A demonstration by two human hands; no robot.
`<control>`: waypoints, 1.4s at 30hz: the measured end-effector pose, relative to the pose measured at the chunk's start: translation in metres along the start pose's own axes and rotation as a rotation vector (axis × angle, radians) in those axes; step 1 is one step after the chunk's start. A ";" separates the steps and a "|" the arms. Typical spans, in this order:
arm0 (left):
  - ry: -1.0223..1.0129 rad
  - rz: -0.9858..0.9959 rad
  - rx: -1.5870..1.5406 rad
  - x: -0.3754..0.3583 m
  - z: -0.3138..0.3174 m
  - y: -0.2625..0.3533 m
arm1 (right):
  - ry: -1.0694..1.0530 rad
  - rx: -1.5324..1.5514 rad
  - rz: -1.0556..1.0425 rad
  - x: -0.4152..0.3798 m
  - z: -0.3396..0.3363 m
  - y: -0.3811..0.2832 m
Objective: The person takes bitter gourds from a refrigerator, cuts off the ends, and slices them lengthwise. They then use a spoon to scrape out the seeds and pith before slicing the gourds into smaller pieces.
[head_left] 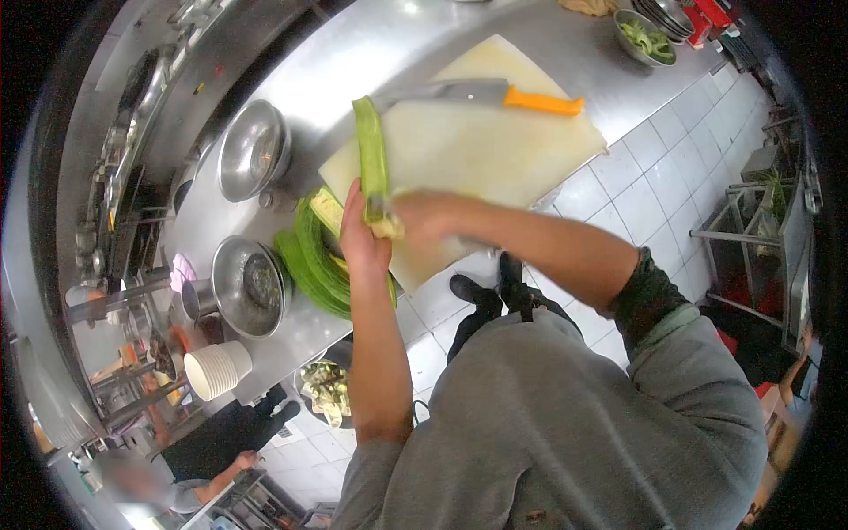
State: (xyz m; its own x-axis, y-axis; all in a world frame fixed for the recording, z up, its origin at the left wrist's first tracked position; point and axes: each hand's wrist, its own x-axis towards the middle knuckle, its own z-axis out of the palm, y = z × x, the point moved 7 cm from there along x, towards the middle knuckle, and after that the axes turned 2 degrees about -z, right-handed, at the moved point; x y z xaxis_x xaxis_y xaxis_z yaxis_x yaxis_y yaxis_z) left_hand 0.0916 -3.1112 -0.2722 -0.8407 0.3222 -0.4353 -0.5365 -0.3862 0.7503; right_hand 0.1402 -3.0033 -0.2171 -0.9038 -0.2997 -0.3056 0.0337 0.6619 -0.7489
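My left hand [364, 240] is closed round the lower end of a long, flat green gourd piece [372, 155], which points away from me over the cutting board's left edge. Close beside it, my right hand [426, 217] is curled and blurred by motion. A small metal glint shows between that hand and the gourd, but what it holds is too smeared to make out. Several long green gourds [311, 265] lie piled left of my hands, some showing pale flesh. On the white cutting board [495, 146] rests a knife [541, 101] with an orange handle.
Two steel bowls [281, 150] stand left on the steel counter [322, 62], near stacked pale cups [210, 371]. A bowl of green slices [647, 42] sits at far right. Scraps fill a bin [325, 389] below the counter. Another person [199, 464] is at lower left.
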 end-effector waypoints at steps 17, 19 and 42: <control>-0.125 0.024 -0.063 0.004 -0.008 -0.002 | 0.128 -0.225 0.016 0.048 -0.056 0.035; -0.111 0.022 -0.079 0.001 -0.012 -0.001 | 0.171 -0.257 0.089 0.075 -0.096 0.040; -0.208 0.150 0.147 -0.031 0.117 0.046 | 0.083 -0.152 -0.001 -0.040 -0.001 0.046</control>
State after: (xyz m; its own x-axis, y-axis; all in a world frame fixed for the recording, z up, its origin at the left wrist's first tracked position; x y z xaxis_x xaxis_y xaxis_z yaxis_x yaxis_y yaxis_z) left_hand 0.1019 -3.0373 -0.1661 -0.8684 0.4473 -0.2143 -0.3785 -0.3185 0.8690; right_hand 0.1775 -2.9602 -0.2389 -0.9361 -0.2470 -0.2503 -0.0268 0.7598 -0.6496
